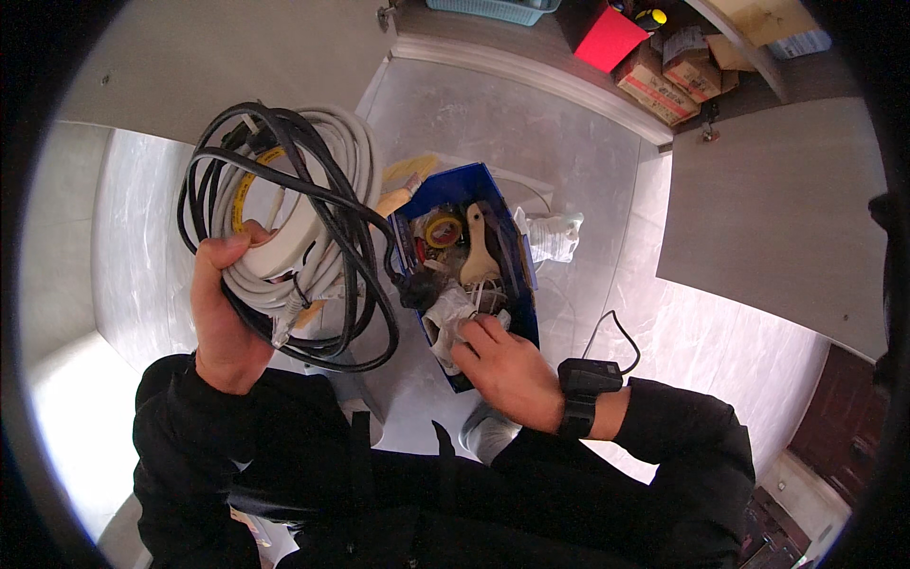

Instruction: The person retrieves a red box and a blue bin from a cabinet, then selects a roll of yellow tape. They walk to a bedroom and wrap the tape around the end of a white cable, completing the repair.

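My left hand point(226, 308) is closed round a bundle of coiled cables point(353, 147), grey-white loops with a black cord point(327, 194) wound over them. Its thumb presses on a white ring-shaped roll point(289, 237) within the coil. The cord's black plug end point(417, 287) hangs at the left side of a blue box point(462, 178) on the floor. Inside that box my right hand point(512, 375) pinches crumpled white plastic point(445, 318), its fingertips partly hidden. Farther in lie a paintbrush point(479, 258) with a pale handle and a yellow tape roll point(443, 230).
A clear plastic-wrapped item point(555, 237) lies right of the box, and a wooden-handled brush point(398, 196) at its left. Cabinet doors point(768, 228) hang open on both sides. The shelf holds a red container point(609, 38), cartons point(659, 85) and a teal basket point(493, 8).
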The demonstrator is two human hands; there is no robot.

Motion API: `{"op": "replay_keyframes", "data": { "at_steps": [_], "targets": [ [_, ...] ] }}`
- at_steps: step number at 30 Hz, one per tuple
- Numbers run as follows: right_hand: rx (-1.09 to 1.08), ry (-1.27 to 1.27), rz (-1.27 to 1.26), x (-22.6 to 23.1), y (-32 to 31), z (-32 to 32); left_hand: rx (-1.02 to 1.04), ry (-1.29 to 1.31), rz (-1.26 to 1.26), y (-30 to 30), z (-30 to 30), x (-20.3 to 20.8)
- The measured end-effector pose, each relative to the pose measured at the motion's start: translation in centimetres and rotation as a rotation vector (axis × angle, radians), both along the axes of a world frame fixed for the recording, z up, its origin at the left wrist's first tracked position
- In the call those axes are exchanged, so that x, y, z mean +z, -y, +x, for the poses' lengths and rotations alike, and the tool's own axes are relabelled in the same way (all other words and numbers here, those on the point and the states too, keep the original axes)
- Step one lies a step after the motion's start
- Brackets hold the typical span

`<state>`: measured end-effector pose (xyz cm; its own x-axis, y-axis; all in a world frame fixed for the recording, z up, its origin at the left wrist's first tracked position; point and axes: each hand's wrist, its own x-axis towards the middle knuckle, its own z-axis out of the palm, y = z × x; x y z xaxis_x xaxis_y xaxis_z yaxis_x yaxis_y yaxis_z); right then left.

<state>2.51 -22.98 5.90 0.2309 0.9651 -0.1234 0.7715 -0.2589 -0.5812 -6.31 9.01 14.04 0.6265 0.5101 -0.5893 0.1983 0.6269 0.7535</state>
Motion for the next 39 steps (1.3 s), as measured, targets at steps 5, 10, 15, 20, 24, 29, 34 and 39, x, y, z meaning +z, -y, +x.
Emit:
{"op": "replay_keyframes", "data": {
  "at_steps": [5, 10, 15, 20, 24, 29, 34, 39],
  "targets": [
    [-0.017, -0.009, -0.055, 0.5, 0.0, -0.3, 0.01, -0.035, 0.028, 1.1, 0.8, 1.0],
    [0.073, 0.099, 0.069, 0.5, 0.1, -0.4, 0.0, -0.025, 0.024, 1.2, 0.8, 1.1],
    [0.026, 0.015, 0.046, 1.7, 0.0, 0.6, -0.015, -0.012, 0.008, 0.4, 0.1, 1.0],
    [-0.034, 0.027, -0.015, 1.4, 0.1, 1.4, -0.057, -0.04, 0.076, -0.1, -0.5, 0.8],
    [0.085, 0.097, 0.012, 0.7, -0.8, 1.5, -0.048, -0.009, 0.063, -0.2, -0.7, 0.7],
    [0.358, -0.384, -0.405, -0.1, -2.8, 5.8, -0.044, -0.038, 0.069, -0.1, -0.6, 0.7],
    [0.098, -0.194, -0.188, -6.9, -6.5, 6.4, -0.1, 0.018, 0.001, 0.3, -0.4, 0.7],
    [0.095, 0.815, -0.162, -19.3, -11.3, 3.8, -0.071, -0.05, 0.071, 0.5, -0.6, 0.6]
  ]
}}
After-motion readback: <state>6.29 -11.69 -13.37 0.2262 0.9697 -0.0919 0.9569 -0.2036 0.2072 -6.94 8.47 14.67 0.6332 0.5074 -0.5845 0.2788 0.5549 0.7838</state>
